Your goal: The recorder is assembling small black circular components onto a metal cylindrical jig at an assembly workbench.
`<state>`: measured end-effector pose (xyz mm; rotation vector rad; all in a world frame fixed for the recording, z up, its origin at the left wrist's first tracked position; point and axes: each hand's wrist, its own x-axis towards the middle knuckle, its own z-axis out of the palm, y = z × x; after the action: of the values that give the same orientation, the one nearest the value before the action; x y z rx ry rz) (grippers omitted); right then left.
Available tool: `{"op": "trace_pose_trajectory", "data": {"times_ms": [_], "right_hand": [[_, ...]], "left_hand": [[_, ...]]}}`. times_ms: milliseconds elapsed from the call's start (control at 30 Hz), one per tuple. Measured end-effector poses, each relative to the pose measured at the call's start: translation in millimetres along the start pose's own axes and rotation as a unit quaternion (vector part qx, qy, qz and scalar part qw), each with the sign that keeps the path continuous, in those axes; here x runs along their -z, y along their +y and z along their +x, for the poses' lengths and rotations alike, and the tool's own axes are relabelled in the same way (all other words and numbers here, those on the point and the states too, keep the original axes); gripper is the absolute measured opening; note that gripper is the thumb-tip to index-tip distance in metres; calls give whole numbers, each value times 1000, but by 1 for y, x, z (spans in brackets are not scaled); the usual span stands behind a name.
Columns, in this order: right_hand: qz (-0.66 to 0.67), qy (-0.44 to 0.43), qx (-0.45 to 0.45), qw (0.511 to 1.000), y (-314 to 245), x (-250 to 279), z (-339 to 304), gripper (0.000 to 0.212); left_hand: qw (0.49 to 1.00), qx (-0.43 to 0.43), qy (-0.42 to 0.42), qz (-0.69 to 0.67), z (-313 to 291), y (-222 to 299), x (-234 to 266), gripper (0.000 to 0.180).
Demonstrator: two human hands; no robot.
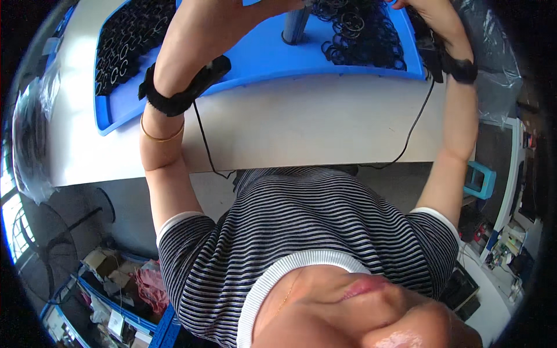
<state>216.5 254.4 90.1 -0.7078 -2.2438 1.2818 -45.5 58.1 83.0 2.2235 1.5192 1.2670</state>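
My left hand (232, 14) and my right hand (432, 11) reach to the far side of a blue tray (261, 64) on a white table (301, 127). The top edge of the picture cuts off both hands, so their fingers and anything in them are hidden. Each wrist wears a black strap with a thin black cable; the left forearm also has a gold bangle. Between the hands stands a blue upright post (295, 26). A loose heap of black rings (362, 35) lies beside it, under my right hand. More black rings (130, 40) cover the tray's left part.
Clear plastic bags lie at the table's left end (32, 145) and right end (493, 64). Under the table edge are a black fan (46, 243), blue crates with clutter (116, 301) and a teal frame (480, 180). A striped shirt fills the lower middle.
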Motion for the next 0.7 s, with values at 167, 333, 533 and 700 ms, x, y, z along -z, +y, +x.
{"op": "trace_pose_trajectory", "data": {"times_ms": [167, 333, 533, 700], "right_hand": [[-230, -53, -62, 970, 11, 8, 4, 19], [-257, -78, -72, 961, 26, 0, 17, 21], [-345, -112, 153, 919, 22, -43, 43, 25], [-370, -171, 158, 900, 41, -78, 71, 31]], "left_hand": [[1000, 13, -8, -4, -3, 6, 4, 42], [1000, 14, -11, 14, -5, 17, 8, 38], [1000, 26, -13, 1, -6, 16, 8, 35], [1000, 21, -14, 1, -9, 17, 11, 36]]}}
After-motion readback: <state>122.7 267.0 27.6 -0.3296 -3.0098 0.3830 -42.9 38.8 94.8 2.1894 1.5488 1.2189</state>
